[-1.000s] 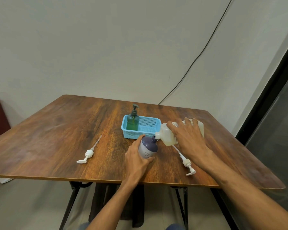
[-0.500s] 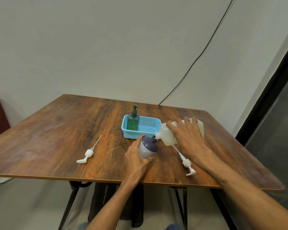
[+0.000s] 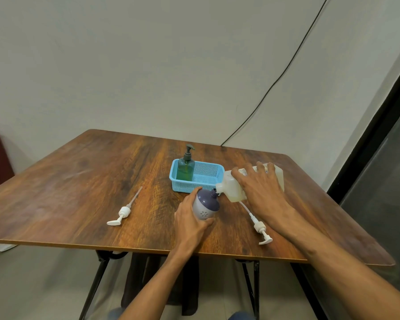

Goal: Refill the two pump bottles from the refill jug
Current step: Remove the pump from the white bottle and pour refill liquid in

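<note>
Brown wooden table on black legs stands by a plain pale wall. Near its front edge, toward the right, lies a white pump head with a long thin tube. Another white pump head with a tube lies toward the left, well apart from the first.

Between them, the left hand wraps its fingers and thumb round a small round bottle, purple on top and white below. The bottle is tipped a little toward the right, and its neck is open. The right hand grips a pale, see-through refill jug from above, fingers spread and curled over it. The jug is tipped over on its side, and its spout sits right at the bottle's open neck.

Just behind the bottle sits a light blue plastic basket. A green pump bottle with a dark pump stands upright in the basket's left end. Far behind, a thin black cable runs up the wall.
</note>
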Tool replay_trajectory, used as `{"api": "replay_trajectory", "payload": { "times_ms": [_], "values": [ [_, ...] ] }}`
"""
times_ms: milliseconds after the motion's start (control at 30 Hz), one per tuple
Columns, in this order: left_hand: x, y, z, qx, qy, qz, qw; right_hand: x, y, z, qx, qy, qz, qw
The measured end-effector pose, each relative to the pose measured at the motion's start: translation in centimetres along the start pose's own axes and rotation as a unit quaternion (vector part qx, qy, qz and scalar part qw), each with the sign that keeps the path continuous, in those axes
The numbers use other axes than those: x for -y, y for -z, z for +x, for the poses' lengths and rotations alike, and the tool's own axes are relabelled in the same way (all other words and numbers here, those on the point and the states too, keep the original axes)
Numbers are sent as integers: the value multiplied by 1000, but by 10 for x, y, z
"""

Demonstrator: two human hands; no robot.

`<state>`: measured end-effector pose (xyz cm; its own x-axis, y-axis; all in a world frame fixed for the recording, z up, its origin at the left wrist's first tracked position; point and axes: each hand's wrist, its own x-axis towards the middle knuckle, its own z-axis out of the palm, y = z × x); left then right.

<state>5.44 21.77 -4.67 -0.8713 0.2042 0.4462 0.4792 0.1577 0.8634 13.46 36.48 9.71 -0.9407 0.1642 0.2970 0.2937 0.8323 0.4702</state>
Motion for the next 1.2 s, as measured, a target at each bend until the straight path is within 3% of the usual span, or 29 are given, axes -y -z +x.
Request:
{"api": "replay_trajectory", "payload": {
  "times_ms": [1200],
  "values": [
    [-2,0,-1,3,17,10,1000,2,7,2,11,8,-25,1000]
  ]
}}
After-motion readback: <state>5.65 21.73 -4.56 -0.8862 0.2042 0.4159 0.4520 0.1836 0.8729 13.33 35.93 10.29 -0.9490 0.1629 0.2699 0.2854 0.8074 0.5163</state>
